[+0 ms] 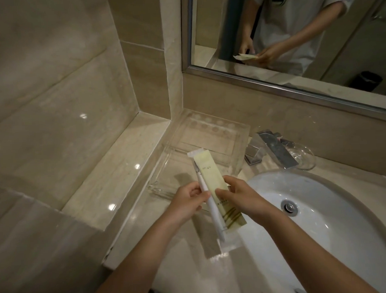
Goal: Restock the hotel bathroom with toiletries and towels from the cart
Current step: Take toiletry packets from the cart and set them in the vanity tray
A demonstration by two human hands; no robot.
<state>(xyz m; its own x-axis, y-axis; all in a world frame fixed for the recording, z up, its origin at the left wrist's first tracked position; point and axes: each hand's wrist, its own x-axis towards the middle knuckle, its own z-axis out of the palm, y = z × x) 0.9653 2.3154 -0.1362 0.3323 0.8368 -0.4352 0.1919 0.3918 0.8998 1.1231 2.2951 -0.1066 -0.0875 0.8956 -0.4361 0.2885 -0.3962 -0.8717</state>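
Over the marble counter I hold two long toiletry packets side by side. My left hand point(188, 204) grips a clear-wrapped white toothbrush packet point(212, 216), thumb on top. A pale green flat sachet point(213, 178) is pinched by my right hand point(240, 197) at its middle. Both packets point away from me toward a clear acrylic amenity tray point(236, 142) that lies just beyond them in the counter's corner; nothing is seen in it.
A white oval sink point(336, 208) lies to the right, with a chrome faucet point(274, 149) behind it and a glass dish point(305, 157) beside that. A framed mirror point(293, 31) hangs above. A raised marble ledge point(113, 169) runs along the left wall.
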